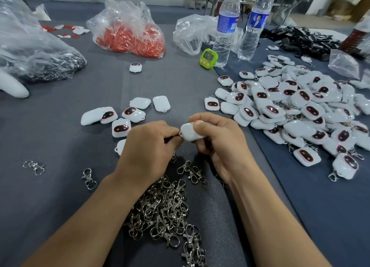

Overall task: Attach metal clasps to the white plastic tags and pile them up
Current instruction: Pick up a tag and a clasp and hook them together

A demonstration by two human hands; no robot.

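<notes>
Pinching clasp in left hand, white tag in right hand.

Left grip and right grip, both curled tight, nearly touch.

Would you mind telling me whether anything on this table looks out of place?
One white tag lies alone near the bag of red parts, far from the finished pile. A few clasps also sit stray, left of the clasp heap.
</notes>
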